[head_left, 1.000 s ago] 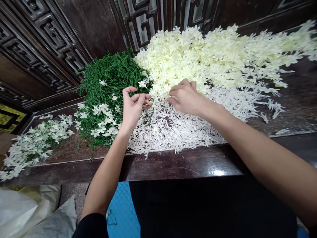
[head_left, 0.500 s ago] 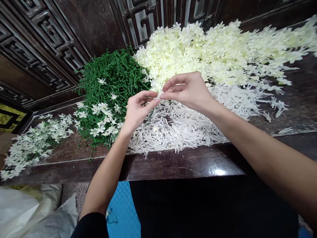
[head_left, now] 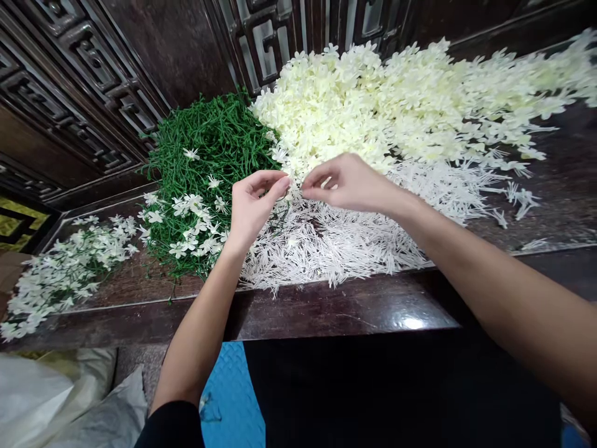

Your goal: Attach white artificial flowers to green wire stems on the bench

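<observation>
My left hand and my right hand hover close together over a dark wooden table, fingertips pinched and nearly touching. Each pinch seems to hold a small artificial flower piece, too small to name surely. Below them lies a spread of white plastic stamen pieces. A big heap of cream petal blossoms lies behind my right hand. A pile of green stems lies left of my left hand, with finished white flowers on its near side.
More finished flower sprigs lie at the table's left end. Carved dark wood panels rise behind the table. White bags and a blue mat lie on the floor below the table's front edge.
My right hand lifted from the petal heap with a pinched piece, met my left hand's fingertips, and both have now lowered slightly and drawn a little apart.
</observation>
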{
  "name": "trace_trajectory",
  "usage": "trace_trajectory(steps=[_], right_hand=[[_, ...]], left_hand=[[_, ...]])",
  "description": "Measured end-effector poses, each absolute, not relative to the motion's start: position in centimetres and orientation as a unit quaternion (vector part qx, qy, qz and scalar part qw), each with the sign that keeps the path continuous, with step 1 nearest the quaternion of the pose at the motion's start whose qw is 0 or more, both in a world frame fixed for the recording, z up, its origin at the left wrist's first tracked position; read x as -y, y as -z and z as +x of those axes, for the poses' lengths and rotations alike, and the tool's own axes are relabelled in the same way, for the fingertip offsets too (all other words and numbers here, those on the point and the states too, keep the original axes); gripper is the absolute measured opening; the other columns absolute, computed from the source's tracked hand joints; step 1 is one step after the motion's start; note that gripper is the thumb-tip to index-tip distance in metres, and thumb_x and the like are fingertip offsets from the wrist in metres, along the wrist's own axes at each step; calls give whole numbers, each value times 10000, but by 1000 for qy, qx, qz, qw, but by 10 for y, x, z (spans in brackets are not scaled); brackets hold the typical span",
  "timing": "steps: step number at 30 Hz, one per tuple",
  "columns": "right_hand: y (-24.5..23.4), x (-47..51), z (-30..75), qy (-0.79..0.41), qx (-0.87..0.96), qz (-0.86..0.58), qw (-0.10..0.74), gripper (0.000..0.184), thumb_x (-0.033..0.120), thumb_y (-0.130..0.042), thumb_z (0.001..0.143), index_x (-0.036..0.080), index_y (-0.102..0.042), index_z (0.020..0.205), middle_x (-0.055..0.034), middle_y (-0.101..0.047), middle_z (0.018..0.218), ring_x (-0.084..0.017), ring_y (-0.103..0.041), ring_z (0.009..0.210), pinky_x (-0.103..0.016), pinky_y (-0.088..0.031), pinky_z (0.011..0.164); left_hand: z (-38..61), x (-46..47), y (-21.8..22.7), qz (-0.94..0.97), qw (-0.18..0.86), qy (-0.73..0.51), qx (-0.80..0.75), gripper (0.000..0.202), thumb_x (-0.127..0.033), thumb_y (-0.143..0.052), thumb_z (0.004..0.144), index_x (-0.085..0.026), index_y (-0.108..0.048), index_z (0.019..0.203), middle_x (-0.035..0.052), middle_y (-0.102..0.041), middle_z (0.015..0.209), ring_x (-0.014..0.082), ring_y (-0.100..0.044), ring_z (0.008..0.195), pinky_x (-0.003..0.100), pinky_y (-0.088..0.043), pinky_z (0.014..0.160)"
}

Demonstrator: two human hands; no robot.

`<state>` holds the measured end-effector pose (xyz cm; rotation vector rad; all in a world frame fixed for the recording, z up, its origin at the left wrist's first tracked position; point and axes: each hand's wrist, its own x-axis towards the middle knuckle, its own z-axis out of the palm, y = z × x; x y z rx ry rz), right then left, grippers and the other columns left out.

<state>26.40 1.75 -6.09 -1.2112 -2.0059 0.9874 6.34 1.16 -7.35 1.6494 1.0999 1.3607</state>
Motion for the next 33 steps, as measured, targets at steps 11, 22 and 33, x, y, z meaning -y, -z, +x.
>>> trace_trajectory(steps=[11,22,33], right_hand=[[81,-20,260,-281,838,-430,186,265,18,-598,822,160,-782,948,-103,-777,1000,-271,-738,880,-506,-609,846],[57,-19,270,-344,739,-403,417,99,154,-715,835,170,-726,932,-83,-744,973,-223,-716,825,-482,-629,847],[58,-11,262,-318,740,-359,471,107,253,-756,814,170,-724,874,-69,-733,898,-225,-701,852,-461,-617,868]], left_hand=[[60,-18,80,627,437,-519,-384,257,-321,-919,686,-197,-800,877,32,-804,885,128,-755,818,271,-635,827],[59,-19,80,557,501,-536,-389,155,-263,-903,708,-226,-815,830,-9,-751,791,72,-665,718,198,-592,700],[59,-19,83,570,519,-509,-383,146,-263,-909,708,-250,-834,833,-10,-761,814,61,-639,725,195,-548,730]])
